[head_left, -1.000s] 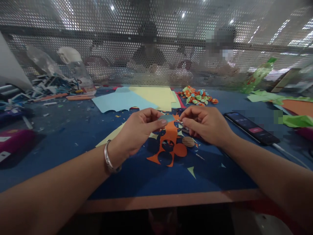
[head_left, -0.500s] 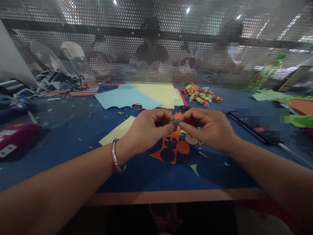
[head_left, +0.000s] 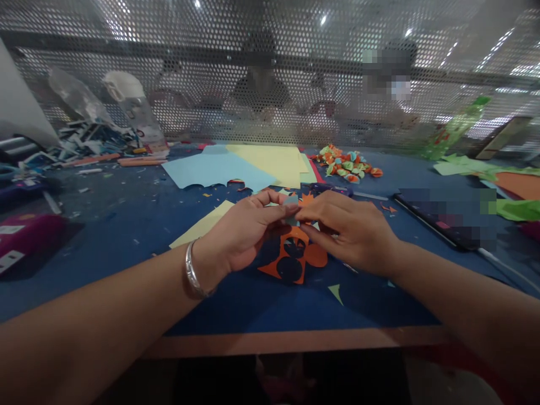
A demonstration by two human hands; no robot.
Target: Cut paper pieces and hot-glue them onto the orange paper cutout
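A small light blue paper piece point(head_left: 291, 201) is pinched between my two hands above the blue table. My left hand point(head_left: 248, 228) grips it from the left, thumb on top. From the right, the bent fingers of my right hand point(head_left: 352, 228) close on its edge. Just beneath them lies an orange paper sheet point(head_left: 276, 269) with round holes cut in it, and an orange disc point(head_left: 317, 255) beside it, partly under my right hand. A pale green scrap point(head_left: 336, 292) is nearer the table's front edge.
Blue and yellow sheets point(head_left: 265, 163) lie behind my hands, beside a pile of small folded papers point(head_left: 350, 163). A phone point(head_left: 434, 222) with a cable is at the right, a magenta object point(head_left: 31, 236) at the left. A perforated screen point(head_left: 202, 73) stands behind.
The blue paper has turned so that more of its face shows. My right hand has shifted slightly left with its fingers bent over, uncovering a purple-handled tool behind.
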